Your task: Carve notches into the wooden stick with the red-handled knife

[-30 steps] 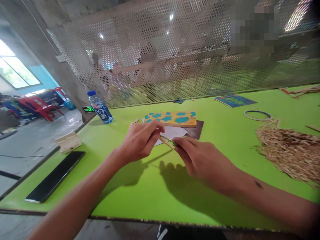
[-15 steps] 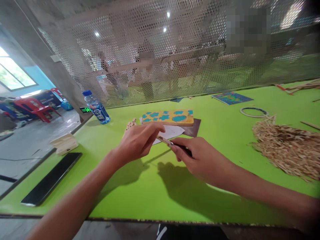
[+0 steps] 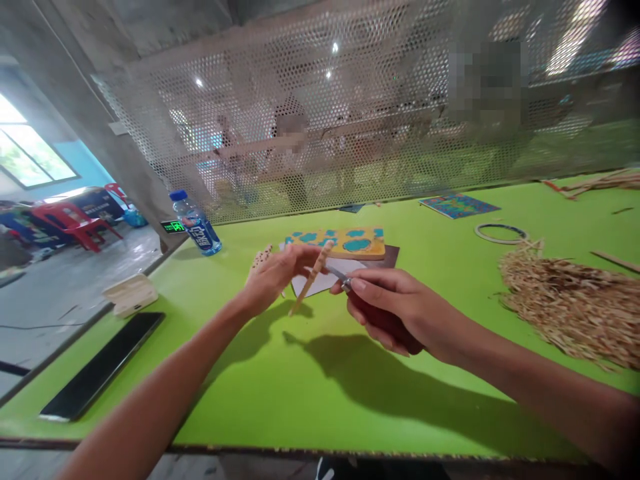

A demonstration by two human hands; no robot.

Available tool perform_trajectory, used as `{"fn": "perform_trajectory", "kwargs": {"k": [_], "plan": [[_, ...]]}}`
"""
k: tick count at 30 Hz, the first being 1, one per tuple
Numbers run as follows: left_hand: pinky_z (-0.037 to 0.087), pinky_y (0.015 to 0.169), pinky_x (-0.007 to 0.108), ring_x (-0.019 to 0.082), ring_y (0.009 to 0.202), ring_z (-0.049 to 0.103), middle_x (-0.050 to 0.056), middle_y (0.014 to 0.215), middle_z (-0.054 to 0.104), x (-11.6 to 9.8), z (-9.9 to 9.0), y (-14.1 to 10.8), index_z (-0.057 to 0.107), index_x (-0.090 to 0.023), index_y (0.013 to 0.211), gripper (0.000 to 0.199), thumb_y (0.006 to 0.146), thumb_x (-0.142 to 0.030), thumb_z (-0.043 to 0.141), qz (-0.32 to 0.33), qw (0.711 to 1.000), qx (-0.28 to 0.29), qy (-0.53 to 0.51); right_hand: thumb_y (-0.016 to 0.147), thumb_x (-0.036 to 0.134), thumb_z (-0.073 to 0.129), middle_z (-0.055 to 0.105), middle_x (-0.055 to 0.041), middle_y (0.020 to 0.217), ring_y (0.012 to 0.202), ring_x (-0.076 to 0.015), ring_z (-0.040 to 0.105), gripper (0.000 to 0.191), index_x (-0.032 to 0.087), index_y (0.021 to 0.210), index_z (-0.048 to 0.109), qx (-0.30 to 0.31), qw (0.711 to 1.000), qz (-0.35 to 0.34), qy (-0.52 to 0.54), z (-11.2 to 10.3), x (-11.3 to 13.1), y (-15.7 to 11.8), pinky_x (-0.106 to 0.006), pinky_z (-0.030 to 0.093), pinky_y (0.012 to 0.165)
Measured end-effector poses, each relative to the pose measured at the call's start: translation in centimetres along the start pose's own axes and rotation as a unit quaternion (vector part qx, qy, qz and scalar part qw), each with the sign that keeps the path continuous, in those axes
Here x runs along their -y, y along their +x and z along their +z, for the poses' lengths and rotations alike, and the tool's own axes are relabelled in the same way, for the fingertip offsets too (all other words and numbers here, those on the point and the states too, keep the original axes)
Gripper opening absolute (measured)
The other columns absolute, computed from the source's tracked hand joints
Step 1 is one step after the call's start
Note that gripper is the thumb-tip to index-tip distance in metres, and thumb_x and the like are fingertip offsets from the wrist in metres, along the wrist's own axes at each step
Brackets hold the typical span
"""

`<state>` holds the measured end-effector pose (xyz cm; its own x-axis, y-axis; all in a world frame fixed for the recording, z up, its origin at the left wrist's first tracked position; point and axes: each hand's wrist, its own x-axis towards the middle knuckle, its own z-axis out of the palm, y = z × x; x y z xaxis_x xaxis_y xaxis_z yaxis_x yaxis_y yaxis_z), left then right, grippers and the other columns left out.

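My left hand [image 3: 275,267] pinches a thin, notched wooden stick [image 3: 311,283] between its fingertips, the stick slanting down toward me. In my right hand [image 3: 400,300] is a knife [image 3: 337,273] with a dark red handle, its blade pointing left, close to the stick. Whether blade and stick touch, I cannot tell. Behind the hands lies a yellow board with blue shapes [image 3: 357,245]. White paper [image 3: 316,283] and a dark sheet [image 3: 391,257] lie around and under it. A pale thing with brown dots [image 3: 261,257] shows behind my left hand.
On the green table [image 3: 280,400] a water bottle [image 3: 197,223], an open cream case [image 3: 131,295] and a black slab-like device [image 3: 103,367] lie to the left. Rightward are wood shavings [image 3: 570,307], a ring [image 3: 501,233] and a colourful card [image 3: 460,205]. A perforated screen [image 3: 350,160] stands behind.
The stick has swung from lying along the knife to slanting down toward me. My right hand has turned, so the knife's red handle and blade now show. The view has tilted slightly.
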<state>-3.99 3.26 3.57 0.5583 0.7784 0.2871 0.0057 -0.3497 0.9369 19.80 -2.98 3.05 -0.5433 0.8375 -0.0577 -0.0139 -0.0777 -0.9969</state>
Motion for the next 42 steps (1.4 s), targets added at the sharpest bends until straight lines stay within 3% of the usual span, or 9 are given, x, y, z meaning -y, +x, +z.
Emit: {"fn": "perform_trajectory", "kwargs": {"k": [1,3,5,9,12,15,23,28,42], "plan": [[0.055,0.091,0.035,0.021,0.098,0.070,0.012,0.102,0.073,0.3,0.1,-0.1,0.071,-0.015,0.104,0.056,0.093,-0.068,0.055,-0.030,0.997,0.068,-0.010,0.094,0.061,0.058,0.052,0.0055,0.054,0.034,-0.0081,0.040,0.042,0.021,0.084,0.059,-0.005,1.000,-0.005,0.011,-0.2,0.0,0.1,-0.019,0.027,0.030],[0.056,0.085,0.035,0.020,0.088,0.071,0.012,0.093,0.073,0.8,0.4,-0.3,0.072,-0.013,0.100,0.043,0.095,-0.054,0.062,-0.053,0.993,0.101,-0.013,0.093,0.061,0.060,0.054,0.0045,0.058,0.035,-0.0082,0.042,0.042,0.020,0.086,0.060,-0.018,1.000,-0.011,0.017,-0.7,0.0,0.3,-0.020,0.027,0.030],[0.055,0.065,0.029,0.016,0.066,0.068,0.004,0.072,0.066,1.1,0.9,-0.5,0.068,-0.013,0.094,0.035,0.093,-0.048,0.067,-0.056,0.994,0.077,-0.055,0.094,0.060,0.059,0.054,0.0044,0.057,0.036,-0.0082,0.041,0.041,0.020,0.085,0.059,-0.025,0.999,-0.020,-0.004,-1.2,0.2,0.5,-0.020,0.026,0.031],[0.030,0.037,0.018,0.006,0.037,0.039,-0.007,0.053,0.043,1.0,1.6,-0.7,0.058,-0.016,0.084,0.039,0.089,-0.053,0.070,-0.053,0.993,0.016,-0.105,0.100,0.055,0.049,0.054,0.0034,0.056,0.037,-0.0088,0.041,0.041,0.019,0.082,0.060,-0.035,0.981,-0.081,-0.174,-2.1,0.9,0.4,-0.023,0.028,0.036],[0.020,0.037,0.017,0.003,0.036,0.022,-0.011,0.051,0.027,0.7,1.6,-0.7,0.051,-0.018,0.076,0.044,0.088,-0.057,0.068,-0.037,0.993,-0.023,-0.114,0.100,0.038,0.051,0.069,-0.0052,0.074,0.057,-0.0142,0.057,0.028,0.017,0.094,0.069,-0.097,0.878,-0.245,-0.400,-2.7,1.0,0.3,-0.027,0.042,0.055],[0.021,0.041,0.017,0.004,0.041,0.029,-0.008,0.052,0.037,0.7,1.7,-0.7,0.060,-0.015,0.084,0.036,0.090,-0.049,0.070,-0.013,0.994,-0.064,-0.085,0.099,0.029,0.052,0.076,-0.0089,0.087,0.069,-0.0174,0.063,0.025,0.015,0.107,0.071,-0.161,0.797,-0.320,-0.486,-2.9,0.8,0.4,-0.029,0.044,0.066],[0.027,0.044,0.019,0.005,0.048,0.037,-0.005,0.060,0.047,1.4,2.8,-1.1,0.065,-0.013,0.092,0.035,0.097,-0.047,0.061,0.052,0.982,-0.136,0.116,0.100,0.022,0.053,0.078,-0.0096,0.093,0.070,-0.0183,0.066,0.022,0.012,0.107,0.071,-0.180,0.768,-0.347,-0.508,-2.3,-0.1,0.9,-0.028,0.045,0.067],[0.028,0.046,0.020,0.006,0.050,0.038,-0.004,0.061,0.046,1.5,2.8,-1.2,0.065,-0.013,0.095,0.033,0.100,-0.044,0.057,0.055,0.974,-0.146,0.162,0.100,0.021,0.052,0.080,-0.0115,0.099,0.073,-0.0207,0.069,0.029,0.010,0.121,0.069,-0.195,0.763,-0.339,-0.515,-2.1,-0.4,0.9,-0.030,0.047,0.069],[0.030,0.046,0.021,0.007,0.048,0.041,-0.003,0.061,0.051,1.2,2.9,-1.1,0.065,-0.013,0.089,0.031,0.100,-0.041,0.056,0.051,0.960,-0.172,0.215,0.101,0.024,0.050,0.079,-0.0141,0.104,0.081,-0.0246,0.072,0.026,0.012,0.112,0.070,-0.190,0.774,-0.304,-0.523,-2.2,-1.1,1.3,-0.033,0.048,0.072]]}}
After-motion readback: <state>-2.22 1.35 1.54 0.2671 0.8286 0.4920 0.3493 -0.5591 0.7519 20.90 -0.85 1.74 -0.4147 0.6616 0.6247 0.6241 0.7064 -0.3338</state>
